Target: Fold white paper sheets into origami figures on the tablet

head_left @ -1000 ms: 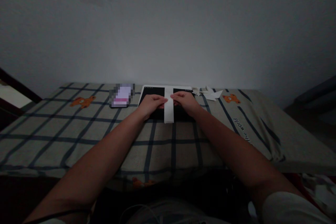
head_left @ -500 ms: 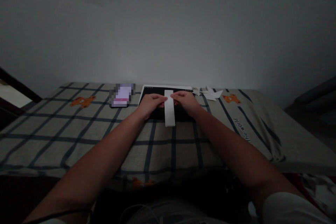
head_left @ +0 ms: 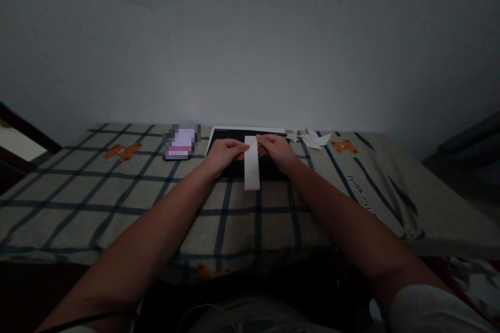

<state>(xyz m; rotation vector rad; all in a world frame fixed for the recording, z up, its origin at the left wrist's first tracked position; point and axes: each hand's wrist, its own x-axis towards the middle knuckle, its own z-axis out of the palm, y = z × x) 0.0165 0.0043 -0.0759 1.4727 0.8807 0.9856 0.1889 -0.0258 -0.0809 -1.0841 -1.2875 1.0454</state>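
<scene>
A long white paper strip lies lengthwise over a black board with a white edge, its near end hanging past the board onto the cloth. My left hand pinches the strip's far end from the left. My right hand pinches the same end from the right. Both hands rest on the board.
A grey checked cloth with orange bears covers the table, which stands against a plain wall. A phone with a lit screen lies left of the board. White paper scraps lie to the right. The table's near edge drops off towards my lap.
The strip has slid a little towards me along the board, its near end now further onto the cloth. Both hands kept their pinch at its far end.
</scene>
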